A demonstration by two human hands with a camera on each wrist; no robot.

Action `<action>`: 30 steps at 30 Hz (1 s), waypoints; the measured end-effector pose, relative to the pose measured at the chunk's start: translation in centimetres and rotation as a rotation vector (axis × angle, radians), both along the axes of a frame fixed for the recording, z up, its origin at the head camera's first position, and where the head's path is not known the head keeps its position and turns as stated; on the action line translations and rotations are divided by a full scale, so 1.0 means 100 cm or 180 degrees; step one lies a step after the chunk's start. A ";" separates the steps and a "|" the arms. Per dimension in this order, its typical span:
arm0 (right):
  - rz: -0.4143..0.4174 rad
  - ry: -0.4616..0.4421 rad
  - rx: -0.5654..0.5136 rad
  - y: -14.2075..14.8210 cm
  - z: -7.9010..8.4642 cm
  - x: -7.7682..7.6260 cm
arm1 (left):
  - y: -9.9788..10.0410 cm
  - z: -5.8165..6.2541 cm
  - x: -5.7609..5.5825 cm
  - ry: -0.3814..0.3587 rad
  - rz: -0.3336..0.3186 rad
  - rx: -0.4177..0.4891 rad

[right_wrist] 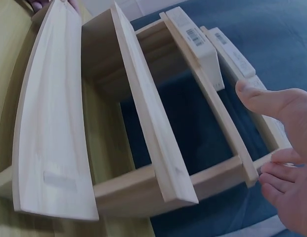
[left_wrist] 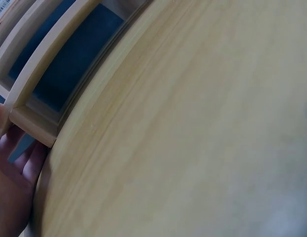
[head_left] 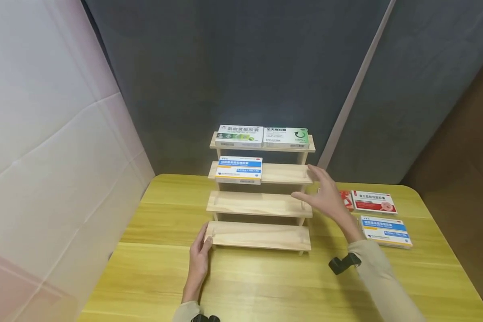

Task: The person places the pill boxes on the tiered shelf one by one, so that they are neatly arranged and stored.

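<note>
A wooden four-step display rack (head_left: 261, 235) stands on the table. My left hand (head_left: 199, 259) grips the left end of its lowest step; in the left wrist view the fingers reach under that step beside the leg. At the right side, my right hand (head_left: 326, 197) has its thumb spread away, and its fingers touch the rack near the second step from the top. Two green-and-white medicine boxes, one left (head_left: 239, 136) and one right (head_left: 285, 137), lie side by side on the top step. A blue-and-white medicine box (head_left: 239, 170) lies on the left of the step below.
Right of the rack, a red-and-white medicine box (head_left: 373, 202) lies on the yellow wooden table (head_left: 153, 268), beside an orange-red box (head_left: 347, 199) partly hidden by my right hand. Another blue-and-white box (head_left: 386, 231) lies nearer. A grey curtain (head_left: 225, 67) hangs behind.
</note>
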State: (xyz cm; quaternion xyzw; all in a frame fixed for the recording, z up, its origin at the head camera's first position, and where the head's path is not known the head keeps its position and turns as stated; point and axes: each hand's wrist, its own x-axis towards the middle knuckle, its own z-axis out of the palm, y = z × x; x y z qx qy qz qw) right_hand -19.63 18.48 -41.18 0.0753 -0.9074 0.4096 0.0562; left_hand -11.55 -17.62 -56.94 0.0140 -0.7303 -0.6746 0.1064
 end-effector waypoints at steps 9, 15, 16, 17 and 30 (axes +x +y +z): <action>-0.0037 -0.0026 0.0068 0.023 -0.003 0.006 | -0.001 0.001 0.000 -0.0061 -0.0047 0.0018; -0.0122 -0.0110 0.0055 0.041 -0.009 0.009 | 0.000 0.001 0.000 -0.0089 -0.0029 -0.0003; -0.0136 -0.0142 0.0052 0.044 -0.011 0.010 | 0.000 0.001 0.000 -0.0093 -0.0023 -0.0003; -0.0150 -0.0174 0.0048 0.047 -0.012 0.011 | 0.000 0.002 0.000 -0.0095 -0.0013 -0.0015; -0.0421 -0.0454 0.0223 0.086 -0.032 0.026 | -0.002 0.000 0.000 -0.0077 -0.0081 0.0012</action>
